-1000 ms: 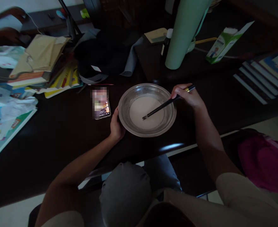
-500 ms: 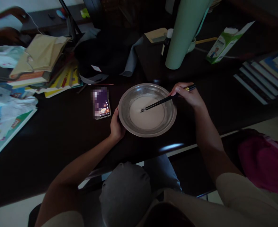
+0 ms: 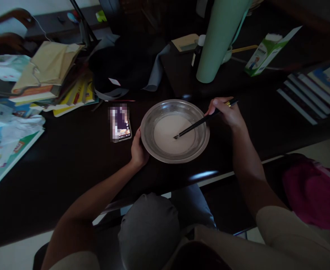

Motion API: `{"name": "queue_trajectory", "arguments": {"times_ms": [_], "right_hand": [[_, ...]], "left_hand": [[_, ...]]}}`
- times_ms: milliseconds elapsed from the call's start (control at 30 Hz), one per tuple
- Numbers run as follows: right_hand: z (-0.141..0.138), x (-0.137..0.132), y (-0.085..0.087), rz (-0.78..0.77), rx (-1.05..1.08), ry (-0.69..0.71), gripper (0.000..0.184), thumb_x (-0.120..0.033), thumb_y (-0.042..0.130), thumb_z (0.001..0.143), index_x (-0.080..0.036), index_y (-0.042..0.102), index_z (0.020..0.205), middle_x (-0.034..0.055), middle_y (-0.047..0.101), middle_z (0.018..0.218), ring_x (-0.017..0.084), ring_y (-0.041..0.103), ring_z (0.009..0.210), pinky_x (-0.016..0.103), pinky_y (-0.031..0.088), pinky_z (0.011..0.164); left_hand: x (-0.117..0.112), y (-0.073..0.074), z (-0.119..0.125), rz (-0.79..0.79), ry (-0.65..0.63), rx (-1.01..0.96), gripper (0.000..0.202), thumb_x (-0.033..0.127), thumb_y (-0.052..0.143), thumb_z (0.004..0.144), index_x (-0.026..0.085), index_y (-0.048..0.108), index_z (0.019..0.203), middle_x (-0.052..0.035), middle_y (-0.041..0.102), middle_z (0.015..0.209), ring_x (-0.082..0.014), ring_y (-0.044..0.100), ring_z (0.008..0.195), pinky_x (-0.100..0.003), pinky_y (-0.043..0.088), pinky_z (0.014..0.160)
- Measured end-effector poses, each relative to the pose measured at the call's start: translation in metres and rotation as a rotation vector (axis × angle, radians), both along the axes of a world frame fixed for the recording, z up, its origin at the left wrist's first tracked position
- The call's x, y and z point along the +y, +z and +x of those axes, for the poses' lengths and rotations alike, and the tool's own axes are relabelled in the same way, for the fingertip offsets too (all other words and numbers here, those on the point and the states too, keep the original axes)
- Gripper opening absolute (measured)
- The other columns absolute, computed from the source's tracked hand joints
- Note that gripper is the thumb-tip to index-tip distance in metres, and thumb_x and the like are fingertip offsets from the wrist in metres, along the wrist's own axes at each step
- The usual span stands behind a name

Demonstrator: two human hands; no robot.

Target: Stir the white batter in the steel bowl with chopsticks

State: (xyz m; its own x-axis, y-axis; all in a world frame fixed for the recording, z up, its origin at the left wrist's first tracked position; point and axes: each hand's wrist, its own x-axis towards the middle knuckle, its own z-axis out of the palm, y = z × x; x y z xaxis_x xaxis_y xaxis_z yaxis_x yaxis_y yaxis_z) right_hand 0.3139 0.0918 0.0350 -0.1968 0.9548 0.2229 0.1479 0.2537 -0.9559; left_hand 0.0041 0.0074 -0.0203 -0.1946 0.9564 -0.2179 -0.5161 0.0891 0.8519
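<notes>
On the dark table [image 3: 69, 168] sits a wide metal bowl [image 3: 176, 158], pale liquid [image 3: 166, 135] pooled inside. From here I see the left grip [image 3: 139, 150] clasped on its left side, a lit phone [image 3: 123, 132] lying nearby, and the right grip [image 3: 228, 112] clamped around black chopsticks [image 3: 193, 126], tips in the liquid.

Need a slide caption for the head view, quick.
Left hand against a metal bowl of pale liquid, right hand holding black chopsticks over it, phone alongside.
</notes>
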Motion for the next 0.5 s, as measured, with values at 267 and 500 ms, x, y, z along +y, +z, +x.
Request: {"name": "queue_trajectory", "arguments": {"times_ms": [267,500], "right_hand": [[-0.0009,0.0005,0.0011,0.037,0.005,-0.001,0.042,-0.060,0.068,0.083,-0.025,0.072,0.062,0.0023,0.069,0.064,0.017,0.067,0.064,0.034,0.051,0.061],[-0.0023,-0.0018,0.0031,0.009,-0.041,0.145,0.044,-0.062,0.067,0.083,-0.023,0.074,0.064,0.0017,0.068,0.062,0.014,0.063,0.059,0.031,0.048,0.058]], "left_hand": [[-0.0001,0.0020,0.0010,0.021,-0.013,0.004,0.028,0.044,0.058,0.092,0.026,0.073,0.108,-0.0023,0.077,0.113,-0.0265,0.063,0.125,-0.041,0.050,0.109],[-0.0005,0.0005,0.0007,0.022,-0.007,0.004,0.031,0.046,0.060,0.090,0.025,0.073,0.108,-0.0026,0.076,0.115,-0.0261,0.064,0.125,-0.041,0.047,0.112]]}}
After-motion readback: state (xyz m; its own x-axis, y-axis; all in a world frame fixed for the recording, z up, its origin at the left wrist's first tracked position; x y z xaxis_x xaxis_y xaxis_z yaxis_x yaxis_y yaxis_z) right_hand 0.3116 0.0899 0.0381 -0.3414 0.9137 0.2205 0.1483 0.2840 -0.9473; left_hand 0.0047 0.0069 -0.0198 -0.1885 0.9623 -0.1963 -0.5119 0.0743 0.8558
